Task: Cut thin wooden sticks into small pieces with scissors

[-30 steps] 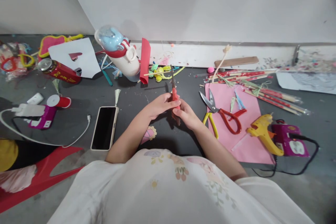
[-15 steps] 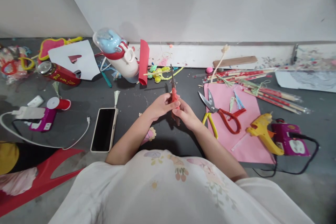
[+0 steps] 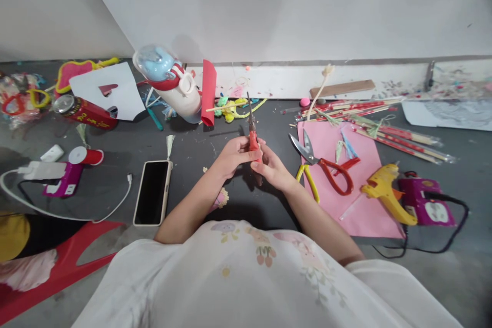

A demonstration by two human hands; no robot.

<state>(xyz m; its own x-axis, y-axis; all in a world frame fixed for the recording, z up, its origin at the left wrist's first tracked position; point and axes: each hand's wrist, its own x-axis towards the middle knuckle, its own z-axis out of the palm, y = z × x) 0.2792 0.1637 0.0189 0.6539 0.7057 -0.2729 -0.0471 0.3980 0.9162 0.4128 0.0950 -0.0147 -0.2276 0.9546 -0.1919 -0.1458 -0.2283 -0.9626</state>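
Observation:
My left hand (image 3: 230,156) and my right hand (image 3: 271,166) meet over the dark table (image 3: 192,148), both closed on small red-handled scissors (image 3: 252,130) whose blades point away from me. A thin pale stick (image 3: 225,107) lies just beyond the blade tips, near yellow-green scraps (image 3: 230,111). Whether the blades touch the stick I cannot tell.
Large red-and-yellow shears (image 3: 321,166) lie on a pink sheet (image 3: 357,205) to the right, beside a yellow glue gun (image 3: 386,192) and a purple socket (image 3: 428,200). Left: a phone (image 3: 151,192), red tape roll (image 3: 84,155), red can (image 3: 84,111), tipped bottle (image 3: 169,82).
Both hands and the scissors have stayed nearly where they were; the view has shifted slightly.

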